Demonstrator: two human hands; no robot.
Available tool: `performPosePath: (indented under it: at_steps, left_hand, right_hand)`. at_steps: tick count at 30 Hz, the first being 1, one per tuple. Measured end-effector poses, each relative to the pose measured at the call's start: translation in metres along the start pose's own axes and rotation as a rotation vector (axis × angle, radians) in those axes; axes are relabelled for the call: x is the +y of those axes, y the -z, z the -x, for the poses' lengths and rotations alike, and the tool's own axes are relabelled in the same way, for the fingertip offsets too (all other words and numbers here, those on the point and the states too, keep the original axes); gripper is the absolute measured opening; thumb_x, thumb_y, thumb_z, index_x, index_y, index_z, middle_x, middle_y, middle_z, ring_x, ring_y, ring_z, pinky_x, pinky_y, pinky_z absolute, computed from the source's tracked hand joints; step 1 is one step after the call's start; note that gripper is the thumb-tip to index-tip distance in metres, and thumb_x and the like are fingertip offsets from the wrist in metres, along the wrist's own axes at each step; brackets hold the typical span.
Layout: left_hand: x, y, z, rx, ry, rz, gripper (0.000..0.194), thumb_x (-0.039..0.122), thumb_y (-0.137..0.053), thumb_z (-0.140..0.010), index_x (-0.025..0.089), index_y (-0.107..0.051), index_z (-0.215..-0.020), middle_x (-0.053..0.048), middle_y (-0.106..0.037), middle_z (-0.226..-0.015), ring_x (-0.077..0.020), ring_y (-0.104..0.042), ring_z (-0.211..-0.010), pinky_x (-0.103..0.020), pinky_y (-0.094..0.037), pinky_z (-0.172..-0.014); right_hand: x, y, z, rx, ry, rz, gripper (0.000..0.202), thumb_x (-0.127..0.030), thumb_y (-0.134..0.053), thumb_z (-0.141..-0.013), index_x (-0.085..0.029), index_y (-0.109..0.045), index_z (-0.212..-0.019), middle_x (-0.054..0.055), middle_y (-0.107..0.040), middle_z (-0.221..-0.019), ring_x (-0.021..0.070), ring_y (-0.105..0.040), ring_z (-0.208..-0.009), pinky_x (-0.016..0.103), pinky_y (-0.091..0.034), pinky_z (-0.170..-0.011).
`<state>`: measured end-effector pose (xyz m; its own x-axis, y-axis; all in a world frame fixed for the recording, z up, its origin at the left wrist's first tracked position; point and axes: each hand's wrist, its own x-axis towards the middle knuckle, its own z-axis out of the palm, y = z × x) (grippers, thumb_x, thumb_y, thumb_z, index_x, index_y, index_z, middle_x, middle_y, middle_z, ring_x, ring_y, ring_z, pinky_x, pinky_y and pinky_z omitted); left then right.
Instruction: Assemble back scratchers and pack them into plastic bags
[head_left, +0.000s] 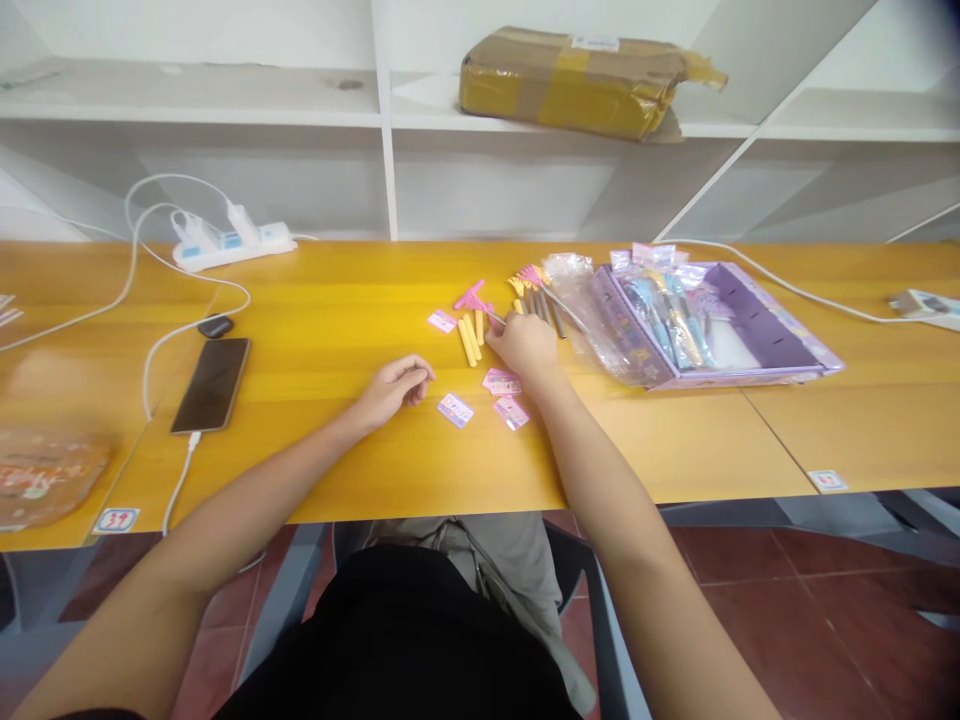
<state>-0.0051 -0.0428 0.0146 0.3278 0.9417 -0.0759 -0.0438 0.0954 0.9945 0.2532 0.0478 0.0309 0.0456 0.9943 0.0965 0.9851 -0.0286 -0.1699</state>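
My right hand [525,345] is closed around the thin metal rod of a pink claw-headed piece [472,297], which looks like part of a back scratcher. Its fingertips are partly hidden from above. Just left of it lie several pale yellow sticks [469,341]. Beyond the knuckles are grey metal rods [553,312], with a second pink claw head [531,274] and yellow claw heads [517,286]. My left hand [394,392] rests on the table with fingers loosely curled and nothing visible in them. Small printed cards [455,410] lie between the hands, and another card [442,321] lies farther back.
A purple box [772,310] at right holds blue wrapped items [671,320], with clear plastic bags [600,330] beside it. At left are a charging phone [212,385], white cables and a power strip [236,245]. A taped carton [577,80] sits on the shelf above.
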Motion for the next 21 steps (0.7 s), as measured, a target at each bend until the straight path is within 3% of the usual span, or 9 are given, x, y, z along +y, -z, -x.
performPosePath:
  at_steps: [3,6,9,13,17,19,21]
  left_hand:
    - [0.000,0.000,0.000,-0.004,-0.006,-0.001,0.028,0.047,-0.075,-0.092,0.020,-0.067,-0.092,0.001,-0.064,-0.069,-0.0130,-0.059,-0.061,-0.026,-0.042,-0.057]
    - [-0.001,0.001,0.000,-0.001,-0.021,0.001,0.029,0.047,-0.075,-0.094,0.019,-0.067,-0.097,0.001,-0.065,-0.072,-0.0117,-0.059,-0.060,-0.025,-0.043,-0.058]
    - [-0.003,0.001,0.001,0.008,-0.048,0.015,0.036,0.050,-0.075,-0.096,0.018,-0.068,-0.110,-0.001,-0.072,-0.086,-0.0108,-0.063,-0.063,-0.025,-0.048,-0.061]
    - [-0.010,0.002,-0.004,0.025,-0.071,0.096,0.047,0.056,-0.076,-0.097,0.016,-0.067,-0.119,-0.008,-0.077,-0.103,-0.0145,-0.071,-0.075,-0.029,-0.057,-0.072]
    - [-0.019,0.004,-0.012,0.106,-0.059,0.178,0.044,0.057,-0.079,-0.092,0.016,-0.066,-0.095,-0.004,-0.072,-0.081,-0.0158,-0.068,-0.071,-0.029,-0.057,-0.070]
    - [-0.019,0.005,-0.013,0.114,-0.055,0.190,0.043,0.057,-0.079,-0.092,0.016,-0.064,-0.092,-0.002,-0.070,-0.078,-0.0150,-0.067,-0.069,-0.028,-0.055,-0.068]
    - [-0.017,0.005,-0.012,0.092,-0.033,0.169,0.045,0.059,-0.078,-0.092,0.017,-0.064,-0.095,-0.001,-0.068,-0.075,-0.0132,-0.063,-0.064,-0.026,-0.050,-0.062]
  right_hand:
    - [0.000,0.004,-0.001,0.028,-0.052,-0.039,0.040,-0.045,-0.059,-0.102,-0.011,-0.079,-0.110,0.027,-0.081,-0.107,0.0365,-0.078,-0.098,0.039,-0.055,-0.084]
    - [0.001,0.009,0.000,0.082,-0.046,-0.196,0.030,-0.042,-0.065,-0.097,-0.015,-0.077,-0.095,0.018,-0.080,-0.091,0.0288,-0.074,-0.084,0.033,-0.049,-0.075]
    - [-0.006,0.009,0.007,0.091,0.105,-0.491,0.026,-0.041,-0.068,-0.093,-0.018,-0.069,-0.080,0.005,-0.068,-0.070,0.0189,-0.060,-0.067,0.030,-0.040,-0.066]
    - [-0.035,0.002,0.032,-0.082,0.442,-0.819,0.034,-0.049,-0.067,-0.094,-0.020,-0.063,-0.078,-0.006,-0.047,-0.060,0.0120,-0.042,-0.058,0.027,-0.032,-0.059]
    - [-0.061,-0.003,0.055,-0.251,0.756,-0.861,0.031,-0.043,-0.064,-0.098,-0.020,-0.060,-0.078,-0.005,-0.055,-0.066,0.0111,-0.046,-0.061,0.026,-0.035,-0.063]
    - [-0.062,-0.002,0.057,-0.273,0.787,-0.881,0.032,-0.043,-0.060,-0.104,-0.020,-0.063,-0.082,-0.002,-0.062,-0.072,0.0120,-0.050,-0.064,0.026,-0.038,-0.066]
    - [-0.055,-0.001,0.052,-0.215,0.719,-0.951,0.038,-0.050,-0.058,-0.107,-0.020,-0.067,-0.086,-0.002,-0.062,-0.071,0.0135,-0.052,-0.065,0.027,-0.039,-0.067]
